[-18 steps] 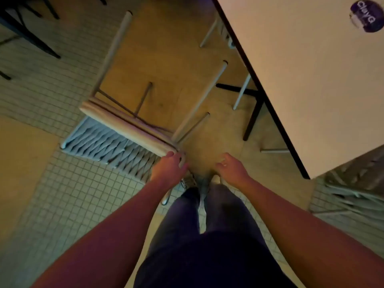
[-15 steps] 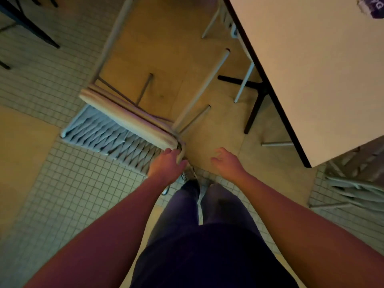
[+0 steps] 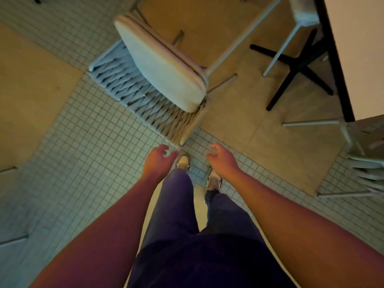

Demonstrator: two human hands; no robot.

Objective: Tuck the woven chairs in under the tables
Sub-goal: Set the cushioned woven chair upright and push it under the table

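The floor [image 3: 68,163] filled most of the frame: bands of small square tiles crossing larger tan panels. At the upper right edge stood the bench [image 3: 361,48], its pale top bounded by a dark rim, carried on a black cross-shaped base [image 3: 299,65] resting on a tan panel.

The woven chair [image 3: 149,90] lay in the upper centre of the frame, to the left of the bench and clear of it, not under the top. Its woven back [image 3: 133,88] pointed toward the lower left over the tiles, its pale seat cushion [image 3: 162,65] faced up and to the left, and its thin metal legs [image 3: 243,34] ran toward the upper right. The attitude suggested a chair tipped over or steeply tilted; which one could not be told.

A second chair [image 3: 303,15] with a pale seat stood at the top right, partly beneath the bench edge. A third woven chair [image 3: 367,163] showed at the right edge, below the bench corner.

The person's dark trousers [image 3: 187,225] and two shoes [image 3: 184,163] occupied the lower centre.

The left hand [image 3: 159,161] hung just below the near corner of the woven back, its fingers loosely curled and parted, holding nothing and not touching the chair. The right hand [image 3: 222,159] hung beside it to the right, its fingers likewise spread and curled, empty.
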